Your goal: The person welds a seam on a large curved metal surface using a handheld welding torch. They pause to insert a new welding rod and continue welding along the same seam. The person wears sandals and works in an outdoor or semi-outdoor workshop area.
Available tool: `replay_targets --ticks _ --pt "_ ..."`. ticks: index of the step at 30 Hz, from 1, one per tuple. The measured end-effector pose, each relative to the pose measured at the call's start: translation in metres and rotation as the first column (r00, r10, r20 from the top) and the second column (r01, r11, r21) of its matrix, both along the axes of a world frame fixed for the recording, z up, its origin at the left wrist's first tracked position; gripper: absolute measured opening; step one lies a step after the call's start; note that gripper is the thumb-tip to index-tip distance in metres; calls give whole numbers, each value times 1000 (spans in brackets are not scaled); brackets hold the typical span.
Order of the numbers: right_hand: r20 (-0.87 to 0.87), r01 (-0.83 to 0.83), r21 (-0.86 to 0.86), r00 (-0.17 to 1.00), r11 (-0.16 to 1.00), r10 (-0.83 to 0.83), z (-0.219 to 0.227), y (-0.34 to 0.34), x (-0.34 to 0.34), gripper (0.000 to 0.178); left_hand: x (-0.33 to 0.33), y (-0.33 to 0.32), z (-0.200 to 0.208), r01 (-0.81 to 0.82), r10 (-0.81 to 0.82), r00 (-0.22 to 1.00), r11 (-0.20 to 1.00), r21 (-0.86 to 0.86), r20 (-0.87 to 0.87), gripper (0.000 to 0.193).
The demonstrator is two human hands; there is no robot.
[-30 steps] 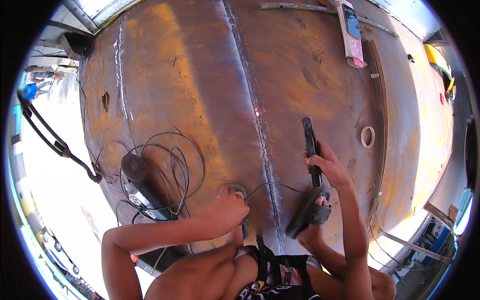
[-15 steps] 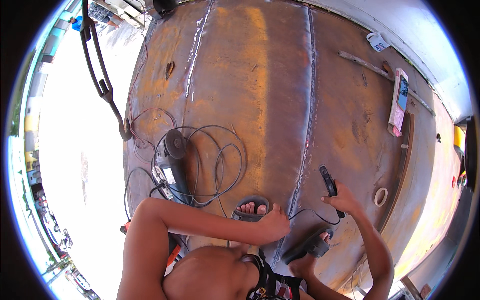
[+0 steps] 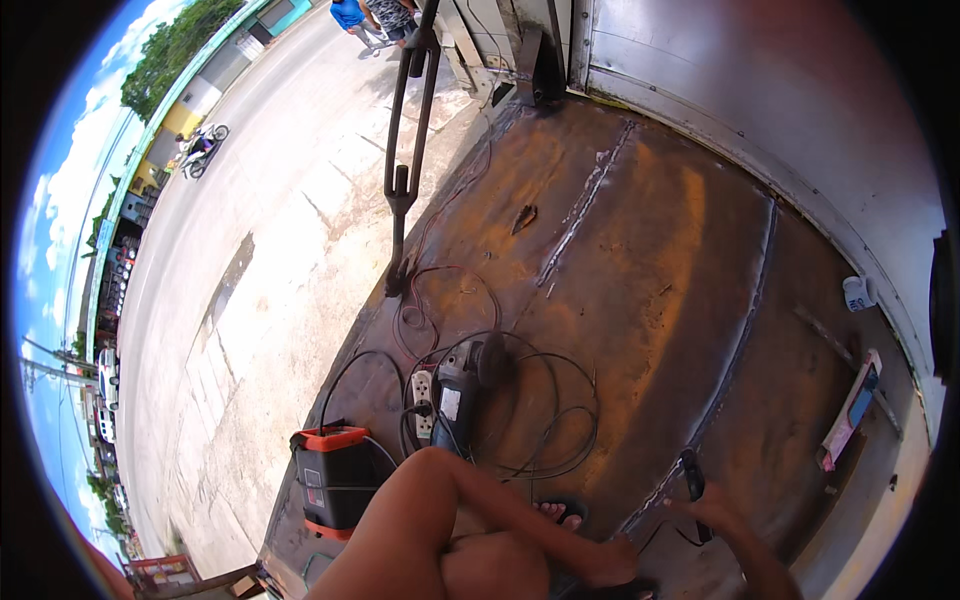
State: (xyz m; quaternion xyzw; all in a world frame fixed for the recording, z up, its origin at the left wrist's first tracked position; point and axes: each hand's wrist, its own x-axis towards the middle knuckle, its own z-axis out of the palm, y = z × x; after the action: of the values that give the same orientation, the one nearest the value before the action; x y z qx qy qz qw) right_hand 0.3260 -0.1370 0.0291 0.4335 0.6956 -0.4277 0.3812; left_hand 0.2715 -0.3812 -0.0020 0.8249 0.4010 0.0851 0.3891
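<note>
My right hand [image 3: 718, 510] is wrapped round a black electrode holder [image 3: 692, 475], its head pointing away from me beside a weld seam [image 3: 738, 350] in the rusty steel sheet [image 3: 600, 340]. From its lower end a thin black cable [image 3: 652, 533] curves left to the fingers of my left hand [image 3: 612, 562]. That hand is closed and appears to grip the cable; its fingertips are partly hidden. Just beyond my left forearm is my sandalled foot [image 3: 560, 514].
An angle grinder [image 3: 457, 395], a white power strip [image 3: 422, 402] and looped cables lie left of centre. An orange-and-black welding machine [image 3: 335, 480] stands near the left edge. A metal turnbuckle [image 3: 402, 180] rises there. A white mug [image 3: 858, 293] and a long pale box [image 3: 850, 410] are at right.
The view has swung left, bringing the street and welding machine into sight and shifting the sheet rightward. My right hand still grips the electrode holder; my left stays closed.
</note>
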Motion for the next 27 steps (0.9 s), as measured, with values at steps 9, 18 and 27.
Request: replay_targets --ticks 9,18,27 --pt "96 -548 -140 821 825 562 37 0 -75 35 13 -11 -45 -174 148 977 969 173 155 35" --pt "-431 537 123 787 835 -442 115 97 -117 40 -110 60 101 -157 103 974 948 -278 -202 44" --pt "-308 680 -82 678 729 -667 177 32 78 41 -115 58 104 -12 -10 997 955 -298 -73 54"
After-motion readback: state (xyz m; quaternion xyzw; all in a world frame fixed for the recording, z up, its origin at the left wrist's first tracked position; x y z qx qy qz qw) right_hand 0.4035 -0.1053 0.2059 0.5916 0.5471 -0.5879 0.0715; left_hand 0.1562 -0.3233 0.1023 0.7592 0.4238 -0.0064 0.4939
